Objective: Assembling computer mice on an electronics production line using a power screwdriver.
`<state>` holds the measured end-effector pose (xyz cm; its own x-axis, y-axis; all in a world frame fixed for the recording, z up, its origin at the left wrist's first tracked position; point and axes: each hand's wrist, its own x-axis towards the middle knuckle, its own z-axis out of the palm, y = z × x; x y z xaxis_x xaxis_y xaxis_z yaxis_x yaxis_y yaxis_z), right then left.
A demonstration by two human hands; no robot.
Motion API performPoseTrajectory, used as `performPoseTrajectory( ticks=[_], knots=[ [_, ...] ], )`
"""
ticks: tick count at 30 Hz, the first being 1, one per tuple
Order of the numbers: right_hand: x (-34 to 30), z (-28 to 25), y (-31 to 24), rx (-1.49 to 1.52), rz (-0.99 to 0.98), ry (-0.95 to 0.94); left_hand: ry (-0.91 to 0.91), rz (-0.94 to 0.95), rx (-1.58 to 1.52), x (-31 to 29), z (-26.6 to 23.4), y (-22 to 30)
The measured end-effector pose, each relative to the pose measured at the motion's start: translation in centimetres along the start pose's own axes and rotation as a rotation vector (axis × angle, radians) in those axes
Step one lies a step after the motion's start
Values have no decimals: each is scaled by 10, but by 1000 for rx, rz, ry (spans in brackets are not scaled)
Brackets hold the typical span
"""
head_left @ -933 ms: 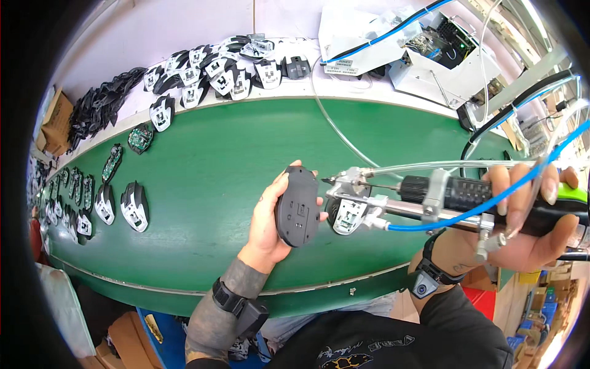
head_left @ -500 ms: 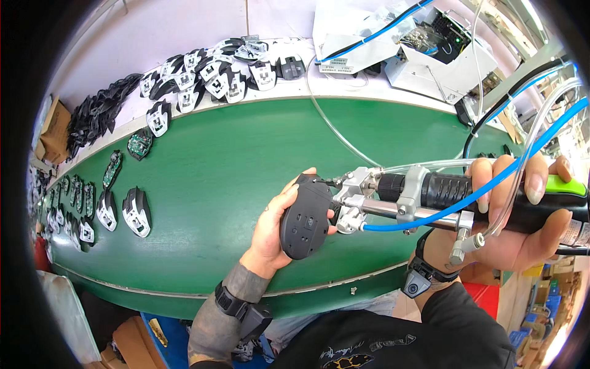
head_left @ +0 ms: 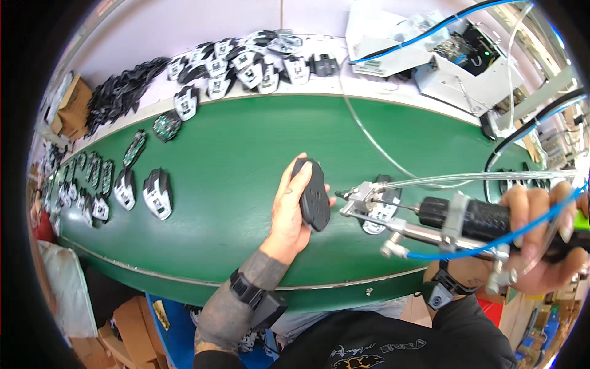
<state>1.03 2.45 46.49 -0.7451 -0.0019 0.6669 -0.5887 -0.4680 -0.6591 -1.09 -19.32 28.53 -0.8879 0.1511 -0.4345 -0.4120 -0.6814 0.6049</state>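
Observation:
My left hand is closed around a black computer mouse, held tilted on edge above the green belt. Small holes show in the mouse's underside. My right hand grips an electric screwdriver with a black and lime-green body, lying nearly level. At its front end a metal screw-feed head points left at the mouse, with a gap between them. A thin shaft shows between the head and the body. Beneath the head, a black-and-white mouse part lies on the belt, partly hidden.
Clear and blue hoses run off the screwdriver. Mouse shells and circuit boards lie on the green belt at left. More shells and black cables fill the back ledge, beside a white machine.
The screwdriver has drawn back to the right, away from the mouse, uncovering the part on the belt. My left hand has turned the mouse more edge-on. The whole view has shifted slightly.

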Motion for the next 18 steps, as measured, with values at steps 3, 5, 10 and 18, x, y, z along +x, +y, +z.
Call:
performPoseTrajectory(
  ticks=[3,5,10,18],
  knots=[
    [-6,4,-4,28,27,-19,76,62,-20,1,-2,1],
    [-2,13,-1,70,71,-44,-35,82,-73,-1,2,1],
    [-8,21,6,33,139,-59,-100,72,-117,-9,6,2],
    [-9,24,-1,-12,138,-110,-129,63,-158,-15,10,2]
  ],
)
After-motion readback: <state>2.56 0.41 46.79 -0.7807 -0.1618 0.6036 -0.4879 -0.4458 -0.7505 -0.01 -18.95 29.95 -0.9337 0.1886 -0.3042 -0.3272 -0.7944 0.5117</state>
